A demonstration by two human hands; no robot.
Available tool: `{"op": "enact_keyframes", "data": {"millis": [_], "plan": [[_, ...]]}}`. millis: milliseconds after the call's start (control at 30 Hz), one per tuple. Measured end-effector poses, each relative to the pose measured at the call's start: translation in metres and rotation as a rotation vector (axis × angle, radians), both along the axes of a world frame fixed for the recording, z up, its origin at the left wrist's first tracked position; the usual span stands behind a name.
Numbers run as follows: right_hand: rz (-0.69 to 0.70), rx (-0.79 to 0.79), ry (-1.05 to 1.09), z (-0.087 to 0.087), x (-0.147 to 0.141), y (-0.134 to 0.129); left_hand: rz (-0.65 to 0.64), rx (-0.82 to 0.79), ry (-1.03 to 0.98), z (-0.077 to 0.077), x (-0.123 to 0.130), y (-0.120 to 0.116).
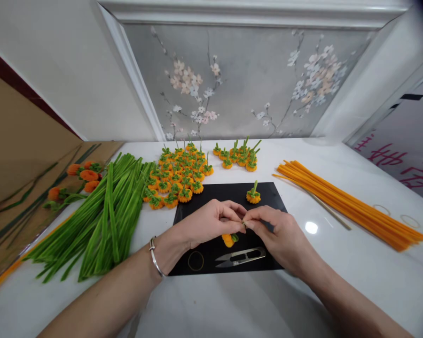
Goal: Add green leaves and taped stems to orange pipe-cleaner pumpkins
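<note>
Over the black mat (218, 191), my left hand (209, 219) and my right hand (280, 237) meet fingertip to fingertip in a pinch. A thin greenish stem end shows between them. Just below the left fingers is an orange pipe-cleaner flower (227, 241) with a green base, partly covered; its join to the stem is hidden. Thread snips (241, 257) lie on the mat near me, beside a thin rubber band (196, 261). Behind my hands a finished flower (253, 196) stands stem up on the mat.
Many similar flowers (176, 177) crowd the back left, with a smaller group (239, 155) to their right. Green pipe cleaners (109, 216) are heaped left; an orange bundle (348, 202) lies right. Fuzzy orange flowers (89, 175) rest on brown cardboard (7, 225). A wall panel (246, 80) rises behind.
</note>
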State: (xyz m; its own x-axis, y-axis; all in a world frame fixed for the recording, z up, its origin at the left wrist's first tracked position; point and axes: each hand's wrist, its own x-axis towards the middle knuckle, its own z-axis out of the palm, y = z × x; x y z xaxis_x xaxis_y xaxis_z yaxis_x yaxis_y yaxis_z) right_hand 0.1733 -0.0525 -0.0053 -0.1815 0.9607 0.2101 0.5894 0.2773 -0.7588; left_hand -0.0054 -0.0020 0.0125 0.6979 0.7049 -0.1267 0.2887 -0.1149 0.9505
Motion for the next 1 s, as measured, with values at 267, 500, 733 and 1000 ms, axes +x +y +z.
{"op": "enact_keyframes", "data": {"millis": [267,500,733,1000], "plan": [[-0.041,-0.067,0.039,0.001,-0.001,-0.002,0.127,0.252,0.054,0.003,0.003,-0.004],[-0.073,-0.048,0.060,0.001,-0.001,-0.003,0.243,0.430,0.030,-0.004,0.012,-0.013],[-0.086,0.008,0.040,-0.003,-0.001,-0.002,0.309,0.434,0.090,-0.005,0.019,-0.024],[-0.050,0.062,0.010,-0.004,0.000,-0.001,0.289,0.303,0.107,-0.003,0.017,-0.020]]}}
